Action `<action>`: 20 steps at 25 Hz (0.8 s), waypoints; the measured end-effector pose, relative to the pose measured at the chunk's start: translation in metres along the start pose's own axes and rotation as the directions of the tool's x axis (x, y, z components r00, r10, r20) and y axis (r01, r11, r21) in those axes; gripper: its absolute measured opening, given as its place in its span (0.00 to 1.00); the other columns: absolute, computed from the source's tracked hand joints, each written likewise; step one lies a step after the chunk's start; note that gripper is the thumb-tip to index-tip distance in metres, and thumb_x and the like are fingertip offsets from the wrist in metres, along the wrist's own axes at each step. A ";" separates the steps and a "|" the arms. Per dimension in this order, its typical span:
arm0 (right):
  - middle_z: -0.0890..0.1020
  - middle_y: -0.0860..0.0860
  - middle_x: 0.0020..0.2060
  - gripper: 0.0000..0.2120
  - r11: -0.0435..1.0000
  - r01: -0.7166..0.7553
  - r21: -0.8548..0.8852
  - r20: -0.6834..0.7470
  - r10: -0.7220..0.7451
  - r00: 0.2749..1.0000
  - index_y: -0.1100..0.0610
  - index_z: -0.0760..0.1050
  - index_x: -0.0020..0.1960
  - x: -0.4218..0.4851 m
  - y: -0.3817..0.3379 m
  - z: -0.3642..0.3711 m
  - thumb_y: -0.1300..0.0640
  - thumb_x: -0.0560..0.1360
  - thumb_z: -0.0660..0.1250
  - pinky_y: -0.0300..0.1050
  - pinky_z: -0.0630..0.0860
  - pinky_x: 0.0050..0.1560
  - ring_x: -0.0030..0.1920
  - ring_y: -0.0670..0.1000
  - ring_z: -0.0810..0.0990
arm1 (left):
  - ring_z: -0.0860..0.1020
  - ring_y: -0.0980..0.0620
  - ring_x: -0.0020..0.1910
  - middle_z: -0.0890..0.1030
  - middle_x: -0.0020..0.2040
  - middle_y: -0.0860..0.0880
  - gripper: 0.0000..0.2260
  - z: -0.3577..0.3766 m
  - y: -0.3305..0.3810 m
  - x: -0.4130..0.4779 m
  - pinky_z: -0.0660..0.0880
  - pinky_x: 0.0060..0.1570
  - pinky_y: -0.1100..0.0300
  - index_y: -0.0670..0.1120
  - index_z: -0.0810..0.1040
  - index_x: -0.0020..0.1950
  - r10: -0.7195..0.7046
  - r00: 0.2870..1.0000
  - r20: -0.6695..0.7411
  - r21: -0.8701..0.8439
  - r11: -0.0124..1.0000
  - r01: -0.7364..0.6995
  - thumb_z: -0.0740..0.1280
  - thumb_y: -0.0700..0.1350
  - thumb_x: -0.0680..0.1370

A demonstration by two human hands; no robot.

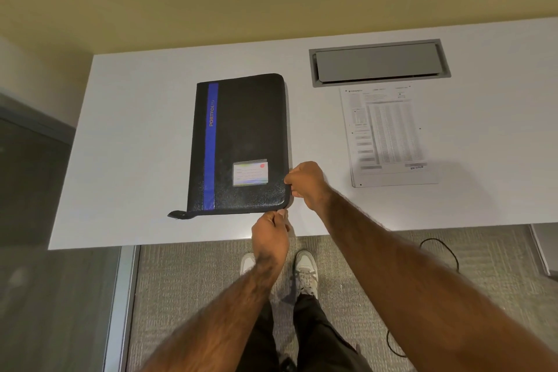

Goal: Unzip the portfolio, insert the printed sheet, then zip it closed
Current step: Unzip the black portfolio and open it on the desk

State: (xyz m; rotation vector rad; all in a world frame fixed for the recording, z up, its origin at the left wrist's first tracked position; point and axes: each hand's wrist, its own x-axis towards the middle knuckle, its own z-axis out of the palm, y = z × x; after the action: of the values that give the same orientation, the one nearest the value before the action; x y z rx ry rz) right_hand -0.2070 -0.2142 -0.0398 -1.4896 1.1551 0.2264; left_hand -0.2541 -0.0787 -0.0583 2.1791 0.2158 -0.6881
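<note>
A black portfolio (241, 136) with a blue stripe and a label card lies flat and closed on the white table (136, 130). My right hand (306, 180) pinches its near right corner at the right edge. My left hand (270, 231) is closed at the near edge just below that corner, fingers pinched on something small at the zipper line; the zipper pull itself is hidden. A black tab (178, 214) sticks out at the near left corner. The printed sheet (389, 136) lies flat on the table to the right of the portfolio, apart from both hands.
A grey recessed cable hatch (379, 62) sits in the table behind the sheet. The table's near edge runs just under my left hand. Below are carpet, my shoes, and a black cable (447, 251) on the floor. A glass partition stands at left.
</note>
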 end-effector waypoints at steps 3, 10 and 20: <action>0.83 0.59 0.44 0.06 1.000 -0.025 -0.001 -0.061 0.025 0.998 0.64 0.81 0.49 0.002 -0.001 0.007 0.65 0.72 0.72 0.55 0.84 0.51 0.47 0.58 0.84 | 0.77 0.51 0.28 0.81 0.30 0.52 0.18 -0.013 -0.010 0.003 0.71 0.29 0.60 0.47 0.79 0.36 0.048 0.999 -0.017 0.111 0.993 -0.046 0.62 0.53 0.83; 0.83 0.59 0.46 0.05 0.999 -0.044 0.009 -0.039 0.044 0.998 0.62 0.80 0.46 0.005 -0.006 0.005 0.63 0.72 0.73 0.58 0.84 0.51 0.46 0.59 0.84 | 0.78 0.55 0.34 0.80 0.35 0.54 0.16 -0.086 -0.047 0.031 0.71 0.33 0.62 0.51 0.77 0.40 0.131 0.984 -0.124 0.288 0.953 -0.091 0.60 0.56 0.83; 0.78 0.60 0.44 0.03 0.998 -0.055 0.021 -0.011 0.055 0.998 0.65 0.73 0.46 -0.021 -0.034 0.002 0.67 0.76 0.68 0.45 0.82 0.37 0.42 0.57 0.80 | 0.71 0.55 0.32 0.76 0.36 0.56 0.14 -0.180 -0.086 0.066 0.61 0.30 0.60 0.53 0.72 0.42 0.243 0.952 -0.184 0.608 0.789 -0.084 0.56 0.56 0.84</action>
State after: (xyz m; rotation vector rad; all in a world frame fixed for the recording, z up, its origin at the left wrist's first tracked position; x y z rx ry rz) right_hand -0.1910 -0.2071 -0.0032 -1.4432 1.2052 0.2433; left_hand -0.1586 0.1084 -0.0588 2.8577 -0.0820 -0.3985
